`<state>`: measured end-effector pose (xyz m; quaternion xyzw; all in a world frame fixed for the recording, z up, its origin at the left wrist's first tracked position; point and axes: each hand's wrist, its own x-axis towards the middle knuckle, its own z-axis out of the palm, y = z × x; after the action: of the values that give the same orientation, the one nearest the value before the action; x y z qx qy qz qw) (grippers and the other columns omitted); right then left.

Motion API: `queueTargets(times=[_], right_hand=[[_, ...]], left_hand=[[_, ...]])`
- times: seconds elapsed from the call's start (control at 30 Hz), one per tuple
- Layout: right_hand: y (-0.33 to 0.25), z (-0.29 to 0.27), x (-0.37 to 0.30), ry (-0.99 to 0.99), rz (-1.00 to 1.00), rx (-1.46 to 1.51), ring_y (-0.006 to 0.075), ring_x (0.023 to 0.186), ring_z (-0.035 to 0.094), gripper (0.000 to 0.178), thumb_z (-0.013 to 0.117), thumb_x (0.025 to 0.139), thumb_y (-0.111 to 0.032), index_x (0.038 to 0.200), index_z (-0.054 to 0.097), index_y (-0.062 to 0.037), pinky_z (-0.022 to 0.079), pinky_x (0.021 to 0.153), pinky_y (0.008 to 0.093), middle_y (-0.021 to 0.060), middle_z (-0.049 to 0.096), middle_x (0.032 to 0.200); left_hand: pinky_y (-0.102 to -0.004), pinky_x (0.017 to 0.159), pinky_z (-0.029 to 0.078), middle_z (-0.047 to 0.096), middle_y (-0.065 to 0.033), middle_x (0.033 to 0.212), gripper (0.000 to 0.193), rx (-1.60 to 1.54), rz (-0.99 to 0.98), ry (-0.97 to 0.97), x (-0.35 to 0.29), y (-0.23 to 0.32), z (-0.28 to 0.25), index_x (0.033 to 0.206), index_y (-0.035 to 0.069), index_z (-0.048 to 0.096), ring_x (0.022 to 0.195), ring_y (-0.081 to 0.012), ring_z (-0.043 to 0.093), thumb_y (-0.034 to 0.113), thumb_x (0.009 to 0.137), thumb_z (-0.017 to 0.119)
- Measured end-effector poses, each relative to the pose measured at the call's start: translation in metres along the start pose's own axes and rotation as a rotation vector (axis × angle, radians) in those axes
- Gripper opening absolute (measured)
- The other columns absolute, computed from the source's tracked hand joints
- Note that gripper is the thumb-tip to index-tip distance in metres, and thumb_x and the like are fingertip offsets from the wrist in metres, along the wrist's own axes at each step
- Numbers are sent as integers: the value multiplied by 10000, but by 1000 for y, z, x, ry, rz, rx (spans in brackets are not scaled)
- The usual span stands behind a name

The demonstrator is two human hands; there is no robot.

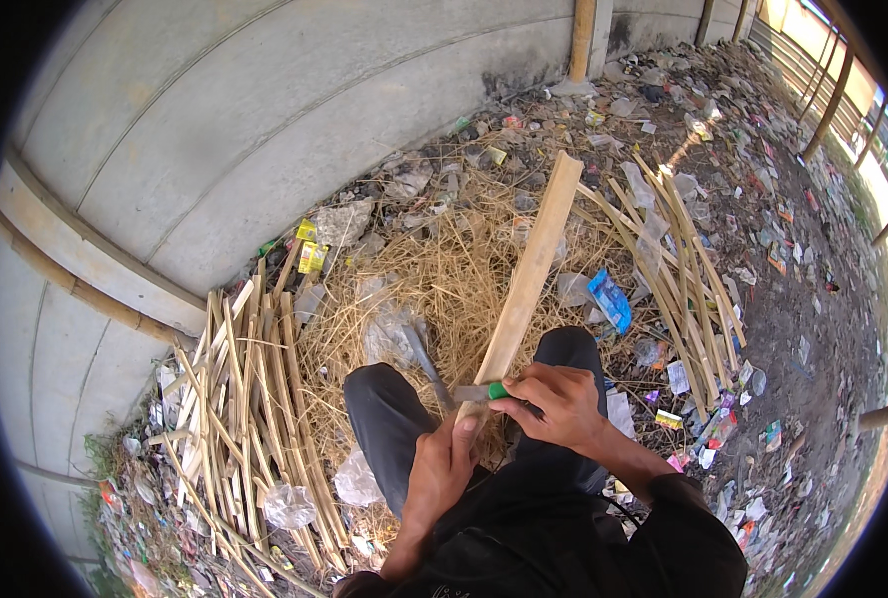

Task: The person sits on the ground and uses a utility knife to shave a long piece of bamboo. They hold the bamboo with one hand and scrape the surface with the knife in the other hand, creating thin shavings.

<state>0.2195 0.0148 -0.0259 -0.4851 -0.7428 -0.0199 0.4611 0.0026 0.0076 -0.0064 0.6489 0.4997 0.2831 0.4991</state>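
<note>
A: Where are the hands?

B: Both are low in the middle of the view, just above the knees. The right hand [555, 402] is curled tight round a green knife handle [499, 391], and the blade [469, 394] points left across the near end of the slat [530, 273]

A: And the left?

B: The left hand [442, 468] sits right under the blade, fingers folded together against the bottom of the slat. It seems to grip that end, though the hold itself is partly hidden

A: How does the slat lie?

B: It is a long pale strip, its near end between the two hands, rising away from the person and leaning a little right, out over a heap of dry shavings [444, 279]

A: What lies around?

B: Left of the left knee is a pile of thin split sticks [244, 399]. Another bundle of sticks [683, 269] is spread on the ground to the right, well apart from the first. A blue wrapper [611, 299] lies just right of the slat, and litter covers the ground up to the grey wall [264, 130]
</note>
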Motion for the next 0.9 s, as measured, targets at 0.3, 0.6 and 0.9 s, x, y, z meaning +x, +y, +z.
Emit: queueTargets(times=[0.3,0.6,0.9], right_hand=[[2,1,-2,14,-8,-16,175,582,666,282,927,858,-325,995,760,-143,511,514,320,-4,682,802],[60,-23,27,317,314,-68,271,679,767,257,902,900,-160,976,694,-30,545,543,352,114,779,863],[13,0,-8,55,101,130,229,587,685,293,910,902,-285,1009,728,-83,513,511,347,51,714,797]], left_hand=[[-432,636,535,644,-128,640,444,52,-62,-42,-1,3,-5,1184,-24,697,603,-301,705,352,1198,460],[-362,552,477,582,-81,594,524,97,-39,-54,-24,-8,-7,998,-23,662,515,-175,598,396,1202,421],[-441,626,517,633,-155,661,449,76,-87,-34,-9,6,-11,1063,-37,681,593,-340,680,336,1197,471]])
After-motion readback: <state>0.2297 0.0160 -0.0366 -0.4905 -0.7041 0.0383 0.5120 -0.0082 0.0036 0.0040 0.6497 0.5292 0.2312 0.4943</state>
